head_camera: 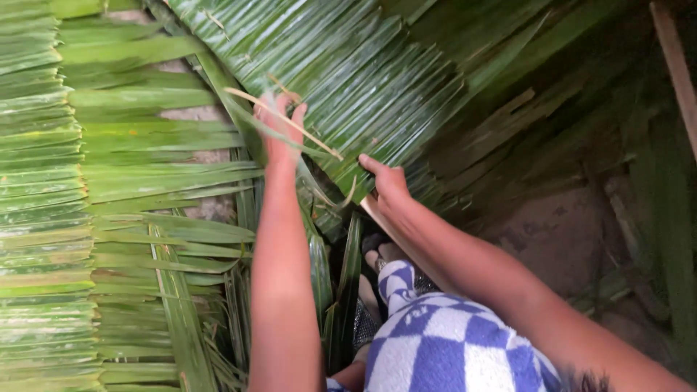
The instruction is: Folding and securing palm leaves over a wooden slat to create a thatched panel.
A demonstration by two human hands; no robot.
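Observation:
A woven panel of green palm leaves (348, 65) slants across the top middle of the head view. My left hand (279, 127) reaches up to its lower edge and pinches a thin pale leaf strip (287, 120) that runs diagonally toward the right. To the right, my right hand (385, 181) presses on the panel's lower corner, fingers curled over the leaf ends. A pale stick (377, 218) lies under that wrist.
Stacked folded palm leaves (40, 203) fill the left side, with loose fronds (167, 239) beside them. Blue and white checked cloth (443, 341) covers my lap, a sandalled foot (377, 250) below it. Bare earth (566, 232) lies to the right, a wooden pole (679, 65) at the far right.

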